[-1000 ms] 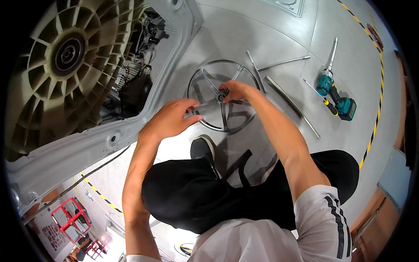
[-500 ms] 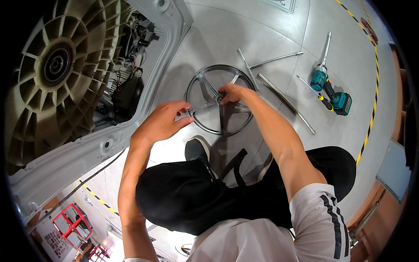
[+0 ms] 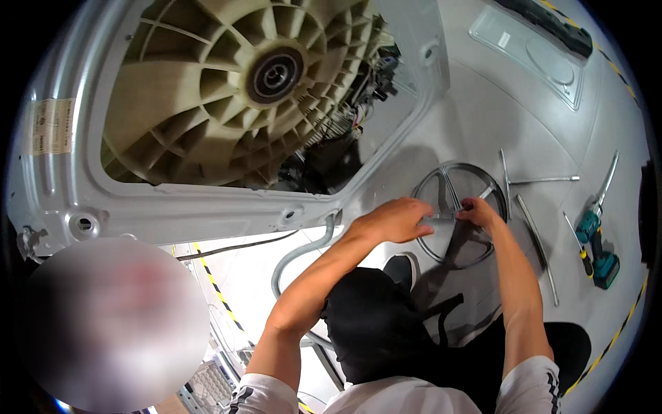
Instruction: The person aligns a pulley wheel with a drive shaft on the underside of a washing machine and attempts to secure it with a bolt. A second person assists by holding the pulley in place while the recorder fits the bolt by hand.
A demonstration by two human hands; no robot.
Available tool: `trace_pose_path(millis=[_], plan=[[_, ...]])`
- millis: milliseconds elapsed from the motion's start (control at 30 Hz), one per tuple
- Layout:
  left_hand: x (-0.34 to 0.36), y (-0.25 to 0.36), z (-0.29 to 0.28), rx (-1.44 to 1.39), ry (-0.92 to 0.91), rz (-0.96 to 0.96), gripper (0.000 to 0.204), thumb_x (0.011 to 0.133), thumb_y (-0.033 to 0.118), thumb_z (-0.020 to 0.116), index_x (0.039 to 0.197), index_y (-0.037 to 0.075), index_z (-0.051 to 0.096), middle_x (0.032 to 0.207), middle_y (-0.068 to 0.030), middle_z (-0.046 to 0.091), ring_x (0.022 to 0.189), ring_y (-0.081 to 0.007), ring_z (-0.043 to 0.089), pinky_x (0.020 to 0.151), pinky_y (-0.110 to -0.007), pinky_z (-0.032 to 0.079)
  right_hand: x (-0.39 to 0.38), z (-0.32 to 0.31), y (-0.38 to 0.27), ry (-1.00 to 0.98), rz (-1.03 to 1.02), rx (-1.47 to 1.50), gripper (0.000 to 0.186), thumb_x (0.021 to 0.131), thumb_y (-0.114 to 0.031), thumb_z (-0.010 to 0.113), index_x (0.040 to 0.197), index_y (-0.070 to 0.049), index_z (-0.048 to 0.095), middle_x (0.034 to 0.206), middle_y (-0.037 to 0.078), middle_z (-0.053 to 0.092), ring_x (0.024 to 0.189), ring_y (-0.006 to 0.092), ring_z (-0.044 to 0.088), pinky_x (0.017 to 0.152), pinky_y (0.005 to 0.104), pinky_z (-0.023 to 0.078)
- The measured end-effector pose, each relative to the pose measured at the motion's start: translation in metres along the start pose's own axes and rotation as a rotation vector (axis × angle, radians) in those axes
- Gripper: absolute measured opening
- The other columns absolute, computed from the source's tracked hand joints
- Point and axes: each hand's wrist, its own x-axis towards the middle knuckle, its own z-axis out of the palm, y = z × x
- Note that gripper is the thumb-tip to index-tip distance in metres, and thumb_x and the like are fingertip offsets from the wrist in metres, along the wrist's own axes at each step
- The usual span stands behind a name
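Observation:
A spoked metal wheel (image 3: 491,243) lies flat on the floor. My right hand (image 3: 476,211) has fingers closed at its centre hub; any small piece under them is hidden. My left hand (image 3: 403,219) is beside the wheel's left side, fingers curved and apart, holding nothing. Above both hands stands an opened appliance with a grey metal panel (image 3: 172,207) around a cream ribbed plastic drum back (image 3: 179,90) with a central bearing (image 3: 274,77), and wiring at its right.
Right: a T-handled wrench (image 3: 545,179), a metal bar (image 3: 538,245), a screwdriver (image 3: 586,262), a teal cordless driver (image 3: 604,269). Top right: a grey panel (image 3: 520,52). A grey hose (image 3: 303,250) and striped floor tape (image 3: 221,293) lie below. A blurred patch hides the lower left.
The view has swung left and up, showing more of the appliance and shifting wheel and tools rightward and down. My right hand stays at the hub, my left hand at the wheel's left.

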Motion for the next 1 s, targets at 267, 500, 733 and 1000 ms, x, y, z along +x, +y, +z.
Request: trace_pose_path(millis=[267, 500, 733, 1000], plan=[[-0.003, 0.020, -0.028, 0.055, -0.106, -0.135, 0.036, 0.087, 0.031, 0.060, 0.110, 0.005, 0.057, 0.101, -0.0166, 0.060, 0.101, -0.0352, 0.056, 0.084, -0.044, 0.045, 0.005, -0.008, 0.016, 0.012, -0.096, -0.233, 0.050, 0.076, -0.026, 0.073, 0.115, 0.000, 0.058, 0.104, 0.015, 0.064, 0.095, 0.0274, 0.061, 0.083, 0.0353, 0.047], [-0.043, 0.079, -0.051, 0.293, 0.318, -0.145, 0.014, 0.072, 0.018, 0.063, 0.080, 0.007, 0.063, 0.082, -0.0108, 0.063, 0.082, -0.0304, 0.062, 0.070, -0.042, 0.049, 0.027, 0.009, 0.038, -0.046, -0.268, -0.416, 0.037, 0.083, -0.030, 0.061, 0.103, 0.001, 0.061, 0.090, 0.019, 0.066, 0.080, 0.0335, 0.064, 0.068, 0.0403, 0.050], [-0.017, 0.163, 0.042, 0.223, 0.420, -0.267, 0.016, 0.064, 0.015, 0.066, 0.078, 0.009, 0.071, 0.088, -0.0087, 0.069, 0.086, -0.0249, 0.065, 0.064, -0.038, 0.049, 0.033, -0.014, 0.034, -0.194, -0.084, -0.369, 0.031, 0.084, -0.026, 0.059, 0.102, -0.001, 0.061, 0.088, 0.016, 0.066, 0.078, 0.0290, 0.063, 0.062, 0.0408, 0.049], [-0.012, 0.205, 0.091, 0.212, 0.568, -0.502, 0.027, 0.071, 0.027, 0.070, 0.087, 0.006, 0.071, 0.106, -0.0122, 0.064, 0.106, -0.0320, 0.057, 0.084, -0.045, 0.041, 0.059, -0.022, 0.023, -0.449, 0.252, -0.034, 0.024, 0.086, -0.022, 0.057, 0.101, -0.004, 0.062, 0.086, 0.013, 0.066, 0.077, 0.0239, 0.061, 0.056, 0.0413, 0.049]])
